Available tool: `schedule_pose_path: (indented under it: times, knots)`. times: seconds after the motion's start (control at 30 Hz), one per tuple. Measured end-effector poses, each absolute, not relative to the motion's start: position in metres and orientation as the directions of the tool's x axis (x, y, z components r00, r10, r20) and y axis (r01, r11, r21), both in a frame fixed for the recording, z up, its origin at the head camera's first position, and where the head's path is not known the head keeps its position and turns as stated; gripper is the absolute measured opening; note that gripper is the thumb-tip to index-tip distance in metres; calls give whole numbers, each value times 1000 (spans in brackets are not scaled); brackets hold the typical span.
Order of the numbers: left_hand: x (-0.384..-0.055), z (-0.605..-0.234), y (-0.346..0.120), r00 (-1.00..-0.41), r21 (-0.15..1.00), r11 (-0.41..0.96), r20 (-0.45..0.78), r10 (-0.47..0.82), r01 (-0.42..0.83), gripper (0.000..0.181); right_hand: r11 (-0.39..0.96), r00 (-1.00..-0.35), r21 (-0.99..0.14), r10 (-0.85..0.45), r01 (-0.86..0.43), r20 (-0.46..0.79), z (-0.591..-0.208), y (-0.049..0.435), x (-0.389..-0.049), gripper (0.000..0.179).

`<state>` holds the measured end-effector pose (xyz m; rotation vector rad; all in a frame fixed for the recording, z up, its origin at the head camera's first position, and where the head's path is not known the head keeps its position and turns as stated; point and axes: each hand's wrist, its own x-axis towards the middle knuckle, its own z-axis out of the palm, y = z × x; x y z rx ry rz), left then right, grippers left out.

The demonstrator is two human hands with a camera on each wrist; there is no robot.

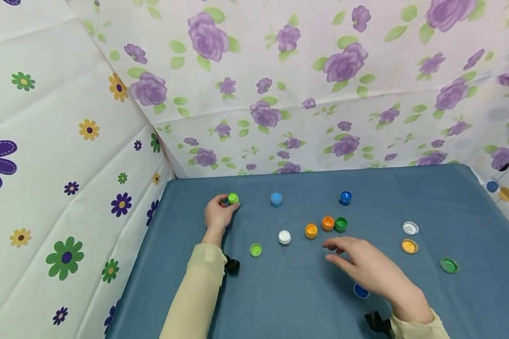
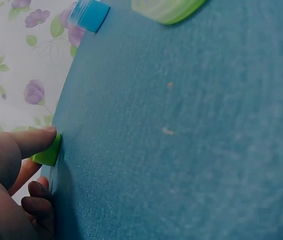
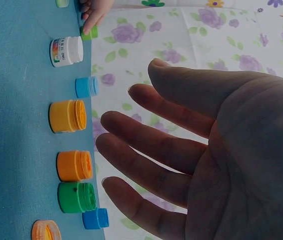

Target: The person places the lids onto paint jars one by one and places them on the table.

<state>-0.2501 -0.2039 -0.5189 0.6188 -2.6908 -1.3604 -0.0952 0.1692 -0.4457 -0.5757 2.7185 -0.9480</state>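
Note:
At the far left of the table, my left hand pinches a small light green paint jar between thumb and fingers. In the left wrist view the jar stands on the cloth, partly covered by the thumb. A light green lid lies nearer the front. My right hand hovers above the cloth, fingers loosely bent and holding nothing. Just past its fingertips stand open jars of dark green, orange and yellow-orange paint. Partly under the right hand lies a blue lid.
A white jar stands mid-table, with a light blue jar and a dark blue jar farther back. On the right lie a white lid, a yellow-orange lid and a green lid. Flowered sheets hang behind the blue-covered table.

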Motion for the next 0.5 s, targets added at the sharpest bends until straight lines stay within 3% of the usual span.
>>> schedule_pose_path:
  times: [0.17, 0.37, 0.5]
  knots:
    - [-246, -523, -209, -918, 816, 486, -128, -376, -313, 47, 723, -904, -630, -420, -283, -76, -445, 169, -94, 30]
    - [-232, -525, -218, -919, 967, 192, -84, -384, -169, 36, 722, -902, -629, -425, -289, -74, -443, 164, -96, 29]
    - [-212, -520, -220, -939, 999, 26, -32, -343, -44, 31, 717, -890, -619, -452, -322, -61, -442, 156, -97, 28]
